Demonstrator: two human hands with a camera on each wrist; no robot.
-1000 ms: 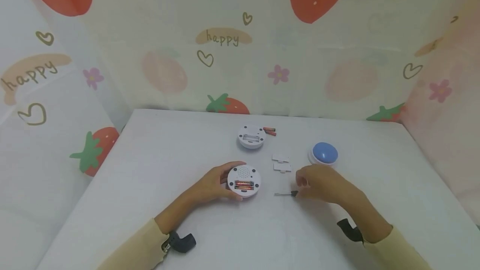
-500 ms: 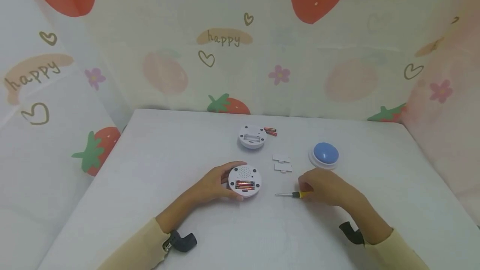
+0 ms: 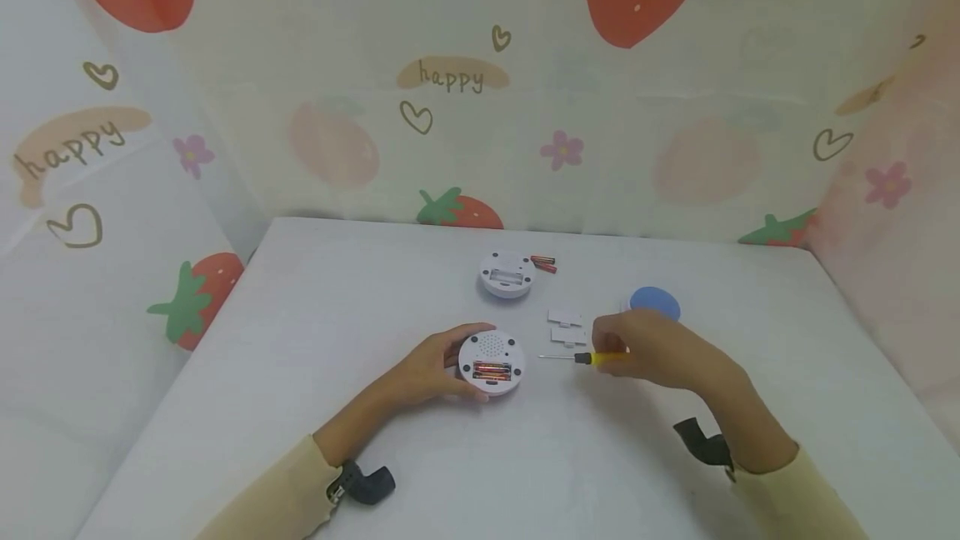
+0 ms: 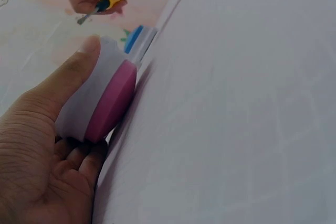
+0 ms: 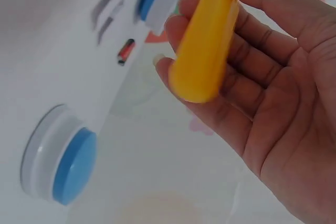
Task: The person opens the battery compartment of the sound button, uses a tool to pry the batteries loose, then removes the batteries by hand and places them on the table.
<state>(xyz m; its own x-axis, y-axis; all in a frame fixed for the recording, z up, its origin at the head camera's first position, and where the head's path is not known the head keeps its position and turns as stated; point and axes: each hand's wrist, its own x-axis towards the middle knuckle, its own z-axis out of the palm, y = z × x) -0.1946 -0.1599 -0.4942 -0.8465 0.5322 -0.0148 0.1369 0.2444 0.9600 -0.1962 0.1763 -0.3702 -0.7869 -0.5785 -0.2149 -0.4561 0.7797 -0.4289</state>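
My left hand [image 3: 427, 369] grips a round white push button [image 3: 492, 346] by its left side, thumb in front and fingers behind. It lies bottom up, with two batteries [image 3: 492, 371] in its uncovered compartment; its pink dome [image 4: 113, 100] faces the table in the left wrist view. A screwdriver [image 3: 609, 358] with a yellow handle is pinched in my right hand [image 3: 663, 348], above the table. Its metal tip points left, just right of the push button. In the right wrist view the yellow handle [image 5: 205, 45] lies between thumb and fingers.
Behind stands another upturned push button [image 3: 507, 275] with a bare compartment, two loose batteries [image 3: 543, 262] beside it. Two white battery covers [image 3: 567, 336] lie right of centre. A blue-domed push button [image 3: 655, 302] sits partly behind my right hand. Patterned cloth walls surround the white table [image 3: 360, 290].
My right hand has picked the screwdriver up from the table, raising it and moving it slightly left. My left hand keeps its hold on the push button.
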